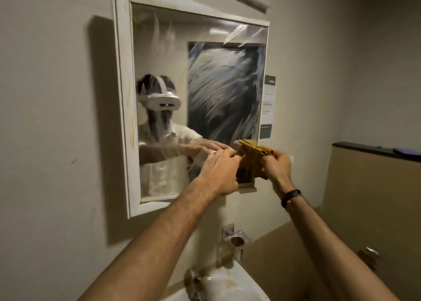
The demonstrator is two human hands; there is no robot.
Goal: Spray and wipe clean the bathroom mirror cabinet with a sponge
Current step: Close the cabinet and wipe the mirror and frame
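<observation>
Mirror cabinet (124, 109): white-framed, wall-mounted, filling the 9-to-12 o'clock part of the view. Frame marked with yellowish streaks down its left side. Glass smeared all over: broad whitish wipe strokes across the dark reflected panel at 12 to 1 o'clock, thinner vertical runs at 11 o'clock, haze over the lower left pane. Judged as sprayed and partly worked, not yet wiped clear; frame apparently untouched.

Washbasin (237, 287): white, at 6 o'clock, brownish stain near the drain, tap (235, 240) on the wall above it.

Ledge (373, 150): dark-topped, at 3 o'clock, small dark item on it too blurred to name.

Paper notice (268, 107): fixed to the wall just beside the cabinet's right edge, at 1 o'clock.

Left hand (219, 171): centre of view, raised before the lower right corner of the glass, fingers curled, pinching the near edge of the sponge.

Right hand (276, 164): just right of centre, dark band on the wrist, fingers clenched round the sponge's other end.

Sponge (255, 157): yellow, thin and crumpled, cloth-like, held between both hands, just in front of the cabinet's lower right corner; contact with the glass not discernible. Judged as being folded, squeezed or regripped rather than wiping.

Spray bottle: not in view.

Remaining, by judgement: clearing the streaks across the whole glass, then frame and edges.
</observation>
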